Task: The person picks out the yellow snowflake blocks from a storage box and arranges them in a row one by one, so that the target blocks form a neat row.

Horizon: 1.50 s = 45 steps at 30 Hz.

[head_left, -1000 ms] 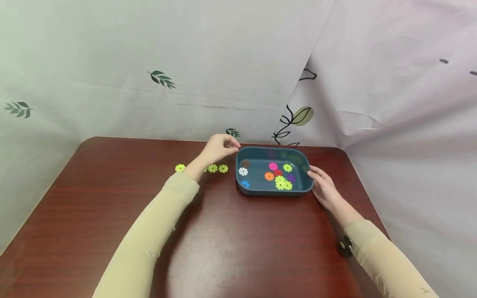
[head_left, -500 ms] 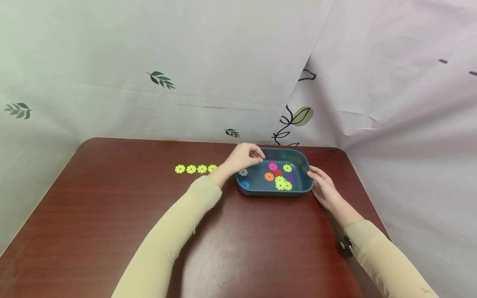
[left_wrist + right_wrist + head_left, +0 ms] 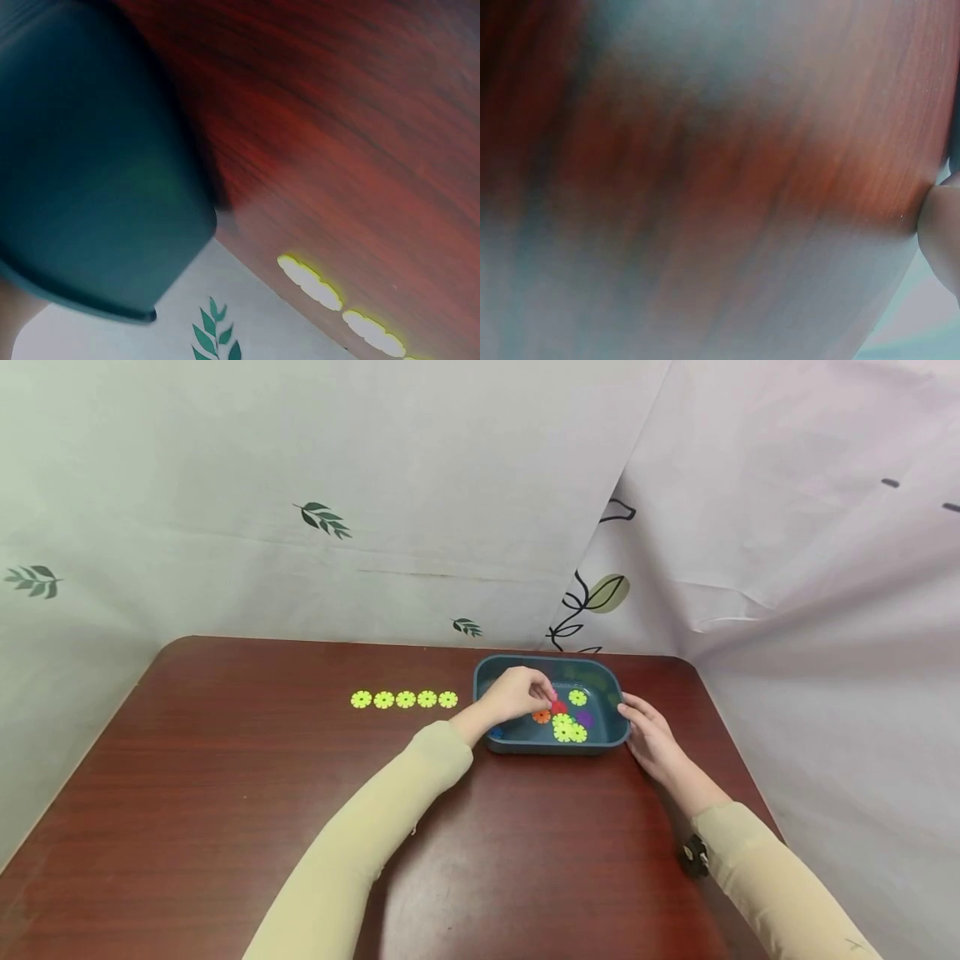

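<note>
A dark blue-green plastic tray [image 3: 558,747] stands towards the back of the table, with colourful notched discs inside. My left hand [image 3: 513,693] reaches over its left part, fingers bent and thumb slightly apart from them. The fingertips are right by a pink disc and a red disc [image 3: 559,707]. Close by lie an orange disc [image 3: 541,717], a purple disc [image 3: 584,719] and several yellow-green discs [image 3: 564,732]. The tray's right end is held by my right hand [image 3: 651,735], its thumb at the rim. My left hand hides the tray's left interior.
Left of the tray, several yellow-green discs [image 3: 405,699] form a straight row on the brown wooden table [image 3: 300,793]. Behind the table hangs a pale cloth [image 3: 390,527] with leaf prints, and more cloth runs along the right side.
My left hand has moved right, from beside the tray's left rim to over the discs inside, uncovering the whole row on the table. The right hand has stayed at the tray.
</note>
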Tool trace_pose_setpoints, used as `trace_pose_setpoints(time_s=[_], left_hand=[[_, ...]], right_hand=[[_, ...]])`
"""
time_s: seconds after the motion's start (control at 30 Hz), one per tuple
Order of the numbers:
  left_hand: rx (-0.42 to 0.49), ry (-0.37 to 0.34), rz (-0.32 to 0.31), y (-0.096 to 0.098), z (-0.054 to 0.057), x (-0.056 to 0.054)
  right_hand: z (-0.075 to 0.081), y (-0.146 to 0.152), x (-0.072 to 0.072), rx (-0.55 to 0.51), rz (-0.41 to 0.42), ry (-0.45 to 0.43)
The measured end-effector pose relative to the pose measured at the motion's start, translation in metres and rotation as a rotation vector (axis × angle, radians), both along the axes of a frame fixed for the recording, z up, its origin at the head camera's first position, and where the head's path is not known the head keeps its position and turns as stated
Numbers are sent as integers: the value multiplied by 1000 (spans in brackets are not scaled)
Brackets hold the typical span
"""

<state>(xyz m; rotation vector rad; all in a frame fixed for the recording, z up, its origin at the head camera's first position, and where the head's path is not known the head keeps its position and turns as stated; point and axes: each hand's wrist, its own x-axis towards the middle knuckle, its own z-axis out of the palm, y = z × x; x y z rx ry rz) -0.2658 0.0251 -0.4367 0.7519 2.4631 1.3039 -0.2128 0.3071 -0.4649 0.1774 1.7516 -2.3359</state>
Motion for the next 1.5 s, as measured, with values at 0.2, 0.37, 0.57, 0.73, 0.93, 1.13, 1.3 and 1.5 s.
trace_pose_setpoints(time_s=[0.2, 0.37, 0.57, 0.73, 0.93, 1.13, 1.3, 1.5], left_hand=[[15, -43, -56, 9, -4, 3], [-24, -18, -88, 15, -5, 4], [-47, -31, -122, 23, -9, 4], [-66, -20, -120, 26, -14, 3], [-102, -11, -115, 27, -16, 2], [-167, 25, -129, 29, -16, 3], [-211, 53, -136, 31, -17, 5], [-236, 67, -147, 31, -15, 7]], right_hand=[[0, -2, -1, 10, 2, 8], [-1, -2, -2, 5, 0, 13], [0, -2, -2, -12, 2, 14], [1, -1, -2, -15, 2, 8], [-1, -1, -1, -7, 11, 20], [-3, 0, -1, -14, 17, 37], [-3, -1, -1, -10, 23, 50], [-4, -1, 0, 6, 16, 45]])
